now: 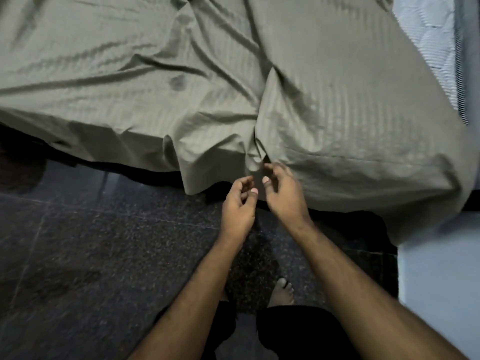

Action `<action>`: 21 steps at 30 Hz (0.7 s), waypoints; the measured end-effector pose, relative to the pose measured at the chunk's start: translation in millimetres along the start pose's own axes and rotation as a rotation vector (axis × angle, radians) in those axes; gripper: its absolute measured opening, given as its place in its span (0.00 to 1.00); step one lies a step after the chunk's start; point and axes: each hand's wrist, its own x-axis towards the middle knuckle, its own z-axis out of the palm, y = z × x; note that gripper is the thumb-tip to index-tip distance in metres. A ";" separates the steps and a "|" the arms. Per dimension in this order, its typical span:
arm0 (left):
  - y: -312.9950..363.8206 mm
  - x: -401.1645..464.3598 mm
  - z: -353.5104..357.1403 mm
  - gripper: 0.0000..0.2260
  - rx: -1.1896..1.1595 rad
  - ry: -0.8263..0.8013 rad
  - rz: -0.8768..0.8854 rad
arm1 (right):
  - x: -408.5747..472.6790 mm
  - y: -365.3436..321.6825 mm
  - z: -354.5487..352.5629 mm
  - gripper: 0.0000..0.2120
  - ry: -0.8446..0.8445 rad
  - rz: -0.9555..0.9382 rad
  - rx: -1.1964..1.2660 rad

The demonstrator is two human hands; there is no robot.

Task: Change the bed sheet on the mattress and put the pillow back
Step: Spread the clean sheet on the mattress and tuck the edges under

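Observation:
A grey-green bed sheet (181,74) lies wrinkled over the mattress and hangs past its near edge. A strip of bare light quilted mattress (428,35) shows at the top right. My left hand (237,203) and my right hand (283,193) are side by side at the sheet's hanging edge, where a bunched fold comes down. Both hands have their fingers curled and apart. The right fingertips touch the fold's lower end; the left hand holds nothing. No pillow is in view.
A dark speckled stone floor (91,242) runs along the near side of the bed. My bare foot (283,292) stands on it below my hands. A pale blue wall or panel (441,281) rises at the right, close to the bed corner.

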 end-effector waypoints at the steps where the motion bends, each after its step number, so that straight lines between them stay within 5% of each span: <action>1: -14.7 6.5 2.7 0.14 0.043 -0.002 0.039 | 3.1 13.5 3.6 0.17 0.042 -0.059 -0.042; 5: -47.8 46.1 27.3 0.17 0.232 0.040 0.387 | 32.1 62.4 16.8 0.23 0.337 -0.295 -0.476; 8: -42.6 82.7 51.1 0.18 0.407 0.113 0.649 | 63.9 84.6 20.0 0.18 0.516 -0.401 -0.609; 13: -30.5 130.7 65.7 0.12 0.839 0.344 0.863 | 82.3 128.4 6.7 0.18 0.561 -0.662 -0.704; 17: -34.2 144.4 83.2 0.11 0.831 0.322 1.117 | 86.8 157.9 1.2 0.15 0.770 -0.754 -0.713; 21: -32.1 131.0 113.5 0.11 0.549 0.145 1.014 | 76.9 159.8 -12.5 0.07 0.779 -0.732 -0.706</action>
